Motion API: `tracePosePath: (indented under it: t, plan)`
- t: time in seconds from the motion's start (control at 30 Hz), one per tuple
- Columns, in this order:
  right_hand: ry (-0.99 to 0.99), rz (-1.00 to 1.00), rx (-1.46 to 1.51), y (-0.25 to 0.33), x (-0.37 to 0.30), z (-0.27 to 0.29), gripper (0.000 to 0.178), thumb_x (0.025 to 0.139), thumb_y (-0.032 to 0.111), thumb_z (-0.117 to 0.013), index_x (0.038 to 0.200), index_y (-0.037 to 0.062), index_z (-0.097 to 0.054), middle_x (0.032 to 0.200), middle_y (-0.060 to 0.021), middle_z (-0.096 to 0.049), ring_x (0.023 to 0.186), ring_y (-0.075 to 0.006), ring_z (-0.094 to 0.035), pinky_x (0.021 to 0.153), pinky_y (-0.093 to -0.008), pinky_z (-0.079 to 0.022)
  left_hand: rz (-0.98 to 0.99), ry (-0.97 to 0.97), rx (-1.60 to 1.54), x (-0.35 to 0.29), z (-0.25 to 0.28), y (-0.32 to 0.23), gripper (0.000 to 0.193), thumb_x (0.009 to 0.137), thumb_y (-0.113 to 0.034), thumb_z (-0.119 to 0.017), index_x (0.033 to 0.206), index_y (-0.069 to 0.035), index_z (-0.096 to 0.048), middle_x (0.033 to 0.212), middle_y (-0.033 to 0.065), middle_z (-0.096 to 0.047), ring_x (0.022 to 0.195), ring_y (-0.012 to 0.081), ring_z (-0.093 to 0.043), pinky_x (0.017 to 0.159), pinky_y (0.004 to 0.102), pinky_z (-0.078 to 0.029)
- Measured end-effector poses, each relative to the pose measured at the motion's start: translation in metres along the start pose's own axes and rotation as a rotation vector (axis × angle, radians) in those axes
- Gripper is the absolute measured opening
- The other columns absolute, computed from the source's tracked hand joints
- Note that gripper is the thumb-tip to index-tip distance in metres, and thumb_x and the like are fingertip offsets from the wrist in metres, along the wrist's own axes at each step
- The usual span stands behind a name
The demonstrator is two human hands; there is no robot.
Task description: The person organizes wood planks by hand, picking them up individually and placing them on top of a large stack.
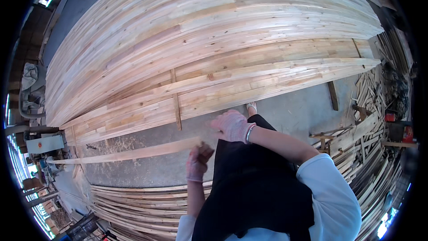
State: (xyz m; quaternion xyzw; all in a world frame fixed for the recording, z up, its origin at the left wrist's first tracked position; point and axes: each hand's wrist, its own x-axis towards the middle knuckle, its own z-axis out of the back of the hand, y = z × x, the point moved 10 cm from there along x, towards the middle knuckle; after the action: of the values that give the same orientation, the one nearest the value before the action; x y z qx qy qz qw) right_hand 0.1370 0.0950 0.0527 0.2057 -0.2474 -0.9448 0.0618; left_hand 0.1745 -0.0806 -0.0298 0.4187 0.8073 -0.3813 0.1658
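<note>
One board (133, 153), gripped by its near end.
The left hand (196, 163) is closed on that end; the board stretches away to the person's left, between the broad stack (214, 22) and the strips (142, 198). The right hand (234, 126) is in front of the apron (254, 183), nothing visible in it; I cannot tell how far its fingers curl. Such length calls for a firm, level grip, ideally two-handed against twisting.

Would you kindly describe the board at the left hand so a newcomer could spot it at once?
Find the broad stack of boards filling the upper picture, then the grey floor below. Over that floor runs a long pale board ending at the gloved left hand, alone, outside any stack.
</note>
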Motion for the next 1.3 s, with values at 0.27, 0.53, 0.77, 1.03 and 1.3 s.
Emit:
tracePosePath:
  t: [0.27,0.53,0.77,1.03,1.3]
  plan:
    - [0.18,-0.337,0.065,-0.213,-0.024,-0.045,0.047,0.082,0.045,-0.045,0.096,0.0066,-0.068,0.096,-0.0178,-0.067,0.092,-0.0346,-0.064,0.087,-0.0445,-0.046,-0.526,-0.512,-0.502,-0.04,0.096,-0.07,0.029,0.093,-0.037,-0.048,0.095,-0.01,-0.058,0.075,-0.0013,-0.053,0.073,0.0171,-0.054,0.085,0.041,-0.05]
    - [0.171,-0.827,-0.506,-0.471,-0.031,0.003,0.038,0.081,0.029,-0.051,0.115,0.0122,-0.057,0.111,-0.0041,-0.062,0.104,-0.0188,-0.06,0.085,-0.0348,-0.044,-0.098,-0.637,-0.487,0.004,0.004,0.016,0.036,0.088,-0.043,-0.049,0.095,-0.009,-0.06,0.081,0.0016,-0.055,0.08,0.0198,-0.053,0.095,0.0462,-0.044]
    - [0.088,-0.581,-0.637,-0.497,0.028,-0.03,0.014,0.084,0.016,-0.056,0.093,0.0192,-0.065,0.093,-0.0015,-0.066,0.092,-0.0194,-0.064,0.074,-0.0357,-0.047,-0.014,-0.75,-0.498,-0.007,-0.029,0.051,0.03,0.087,-0.035,-0.057,0.077,-0.01,-0.047,0.072,0.0018,-0.042,0.072,0.0199,-0.047,0.082,0.0394,-0.048]
    - [0.151,-0.59,-0.565,-0.476,0.032,-0.005,0.016,0.084,0.015,-0.054,0.09,0.017,-0.069,0.087,-0.0068,-0.069,0.086,-0.0217,-0.067,0.07,-0.0366,-0.049,-0.012,-0.786,-0.576,-0.013,-0.021,0.058,0.032,0.089,-0.03,-0.053,0.07,-0.012,-0.035,0.067,0.0021,-0.028,0.063,0.0186,-0.034,0.066,0.0317,-0.039]
    - [0.418,-0.371,-0.38,-0.404,-0.054,-0.084,0.028,0.068,0.026,-0.062,0.091,0.0096,-0.068,0.096,-0.0124,-0.068,0.092,-0.0296,-0.066,0.075,-0.038,-0.053,0.055,-0.696,-0.533,0.014,0.009,0.064,0.024,0.091,-0.031,-0.055,0.095,-0.007,-0.056,0.087,0.0045,-0.061,0.077,0.0236,-0.059,0.085,0.0449,-0.051]
